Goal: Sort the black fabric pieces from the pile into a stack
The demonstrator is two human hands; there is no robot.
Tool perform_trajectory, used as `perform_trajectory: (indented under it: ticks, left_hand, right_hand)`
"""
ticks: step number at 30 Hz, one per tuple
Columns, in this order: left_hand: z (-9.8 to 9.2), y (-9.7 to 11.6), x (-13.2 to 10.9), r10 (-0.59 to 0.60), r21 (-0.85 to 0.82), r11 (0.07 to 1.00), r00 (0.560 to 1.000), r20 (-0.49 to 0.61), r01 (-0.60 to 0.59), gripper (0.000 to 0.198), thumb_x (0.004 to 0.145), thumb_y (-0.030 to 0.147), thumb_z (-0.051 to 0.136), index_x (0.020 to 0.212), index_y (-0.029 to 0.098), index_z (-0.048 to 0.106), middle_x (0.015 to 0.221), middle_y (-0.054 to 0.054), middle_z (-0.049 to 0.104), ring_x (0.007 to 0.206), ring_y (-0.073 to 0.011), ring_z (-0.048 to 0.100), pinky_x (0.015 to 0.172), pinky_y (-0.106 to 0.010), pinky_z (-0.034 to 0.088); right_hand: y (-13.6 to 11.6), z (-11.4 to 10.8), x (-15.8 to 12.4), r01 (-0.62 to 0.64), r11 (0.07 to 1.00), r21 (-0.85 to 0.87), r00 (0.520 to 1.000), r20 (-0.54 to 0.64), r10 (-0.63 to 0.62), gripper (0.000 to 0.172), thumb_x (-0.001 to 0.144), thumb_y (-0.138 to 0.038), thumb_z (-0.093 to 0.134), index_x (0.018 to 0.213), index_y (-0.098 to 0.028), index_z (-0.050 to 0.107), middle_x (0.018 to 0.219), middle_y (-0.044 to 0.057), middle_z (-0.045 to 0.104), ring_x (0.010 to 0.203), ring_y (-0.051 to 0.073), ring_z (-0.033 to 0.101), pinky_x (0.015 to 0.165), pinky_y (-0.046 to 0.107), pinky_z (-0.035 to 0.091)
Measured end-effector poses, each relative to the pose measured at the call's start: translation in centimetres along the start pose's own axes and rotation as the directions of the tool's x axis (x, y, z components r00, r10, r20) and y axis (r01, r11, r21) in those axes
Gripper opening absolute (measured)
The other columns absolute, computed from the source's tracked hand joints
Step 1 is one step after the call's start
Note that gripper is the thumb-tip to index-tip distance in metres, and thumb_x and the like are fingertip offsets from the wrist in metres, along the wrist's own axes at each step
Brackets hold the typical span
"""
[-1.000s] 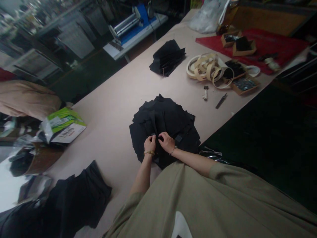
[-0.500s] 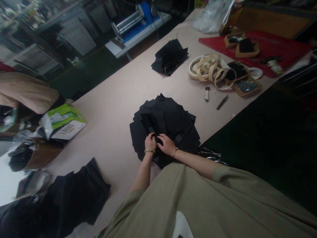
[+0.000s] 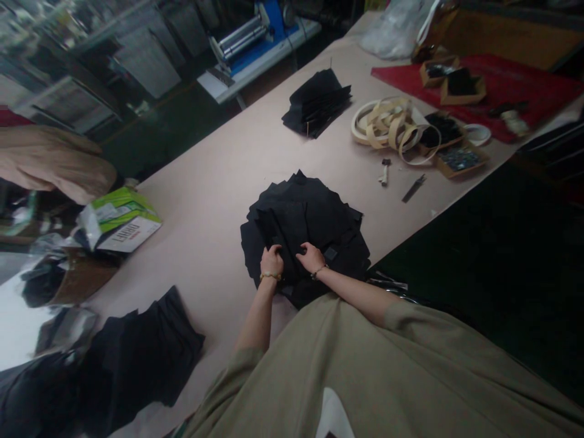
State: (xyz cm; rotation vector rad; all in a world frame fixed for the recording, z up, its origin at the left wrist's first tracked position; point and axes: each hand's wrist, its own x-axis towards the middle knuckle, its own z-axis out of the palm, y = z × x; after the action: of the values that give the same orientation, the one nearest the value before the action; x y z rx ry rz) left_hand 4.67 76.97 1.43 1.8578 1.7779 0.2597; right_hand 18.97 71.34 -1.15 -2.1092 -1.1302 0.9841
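Black cloth pieces lie fanned out in an overlapping round pile on the table in front of me. On top, a black cloth piece has its left side folded up into a ridge. My left hand is closed on the lower end of that ridge, thumb and fingers pinched together. To its right, my right hand rests over the same cloth, its thumb and forefinger curved and apart. A small dark grey square patch lies just right of my right hand.
Farther back on the table stand a stack of black pieces, coiled beige strapping, a small tool and boxes of small parts. More black cloth lies front left, near a carton. A person's clothed body shows at left.
My hands have moved apart: the left a little to the left, the right to the right. The raised fold between them has opened out wider. The view has shifted slightly.
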Motion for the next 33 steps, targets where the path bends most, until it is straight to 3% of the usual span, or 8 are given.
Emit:
perform_trajectory:
  ticks: [4, 7, 10, 12, 17, 21, 27, 33]
  left_hand:
    - [0.8, 0.4, 0.5, -0.065, -0.144, 0.987, 0.997, 0.035, 0.069, 0.031, 0.084, 0.043, 0.064, 0.103, 0.019, 0.071, 0.104, -0.009, 0.071, 0.104, -0.0238, 0.064, 0.094, -0.034, 0.047]
    - [0.7, -0.1, 0.6, -0.137, -0.136, 0.981, 0.990, 0.039, 0.142, 0.023, 0.083, 0.033, 0.066, 0.100, 0.018, 0.070, 0.104, -0.009, 0.072, 0.100, -0.0225, 0.065, 0.092, -0.033, 0.048]
    - [0.1, -0.8, 0.3, -0.120, -0.098, 0.988, 0.992, -0.025, 0.117, 0.019, 0.084, 0.022, 0.060, 0.102, 0.019, 0.068, 0.105, -0.008, 0.072, 0.101, -0.0220, 0.065, 0.092, -0.032, 0.047]
    - [-0.2, -1.0, 0.1, -0.068, -0.080, 0.995, 0.994, -0.092, 0.060, 0.030, 0.084, 0.018, 0.058, 0.113, 0.021, 0.063, 0.108, -0.007, 0.070, 0.100, -0.0218, 0.065, 0.090, -0.032, 0.048]
    - [-0.5, -0.5, -0.5, 0.048, 0.003, 0.999, 0.996, -0.081, -0.048, 0.031, 0.086, 0.017, 0.052, 0.113, 0.025, 0.066, 0.108, -0.009, 0.066, 0.098, -0.0224, 0.064, 0.085, -0.032, 0.049]
    - [-0.2, -0.1, -0.5, 0.057, 0.019, 0.998, 0.997, -0.048, -0.056, 0.027, 0.088, 0.019, 0.051, 0.105, 0.025, 0.070, 0.102, -0.009, 0.065, 0.094, -0.0223, 0.064, 0.085, -0.032, 0.050]
    - [-0.2, -0.5, -0.5, 0.047, 0.015, 0.999, 0.998, -0.052, -0.047, 0.027, 0.087, 0.020, 0.052, 0.105, 0.025, 0.072, 0.100, -0.009, 0.066, 0.092, -0.0220, 0.063, 0.086, -0.033, 0.051]
    - [0.3, -1.1, -0.1, 0.038, -0.087, 0.995, 0.999, -0.034, -0.041, 0.025, 0.087, 0.021, 0.053, 0.100, 0.025, 0.074, 0.101, -0.005, 0.071, 0.101, -0.0208, 0.064, 0.096, -0.033, 0.048]
  right_hand:
    - [-0.7, 0.4, -1.3, 0.393, 0.920, 0.015, 0.910, 0.137, -0.391, 0.013, 0.082, -0.019, 0.065, 0.094, -0.020, 0.070, 0.097, 0.004, 0.070, 0.089, 0.017, 0.065, 0.081, 0.028, 0.049]
    - [-0.5, 0.3, -1.9, 0.536, 0.843, 0.042, 0.832, 0.142, -0.536, 0.010, 0.084, -0.023, 0.064, 0.091, -0.020, 0.072, 0.099, 0.005, 0.068, 0.095, 0.018, 0.063, 0.088, 0.030, 0.048]
    - [0.3, -0.1, -1.1, 0.298, 0.955, 0.008, 0.939, -0.185, -0.291, 0.019, 0.085, -0.025, 0.064, 0.102, -0.020, 0.070, 0.106, 0.008, 0.066, 0.104, 0.022, 0.061, 0.098, 0.036, 0.045]
    - [1.0, -0.4, -0.1, 0.083, 0.995, 0.052, 0.954, -0.291, -0.065, 0.025, 0.081, -0.025, 0.067, 0.105, -0.020, 0.068, 0.106, 0.009, 0.066, 0.101, 0.022, 0.062, 0.094, 0.036, 0.048]
    - [2.0, 0.0, 1.2, -0.107, 0.976, 0.189, 0.975, -0.170, 0.140, 0.030, 0.076, -0.024, 0.071, 0.105, -0.020, 0.066, 0.082, 0.001, 0.069, 0.080, 0.018, 0.067, 0.076, 0.030, 0.051]
    - [2.3, 0.7, 1.7, -0.161, 0.964, 0.210, 0.940, -0.265, 0.214, 0.043, 0.069, -0.028, 0.077, 0.108, -0.016, 0.065, 0.096, 0.008, 0.070, 0.090, 0.021, 0.066, 0.083, 0.032, 0.050]
    - [2.2, 0.4, 1.9, -0.125, 0.971, 0.203, 0.941, -0.286, 0.181, 0.015, 0.072, -0.028, 0.073, 0.083, -0.018, 0.067, 0.091, 0.007, 0.068, 0.084, 0.021, 0.064, 0.080, 0.032, 0.049]
    - [-0.1, -0.1, -0.5, 0.172, 0.979, 0.108, 0.943, -0.306, -0.132, 0.007, 0.080, -0.027, 0.067, 0.077, -0.021, 0.064, 0.092, 0.005, 0.068, 0.083, 0.019, 0.064, 0.078, 0.031, 0.050]
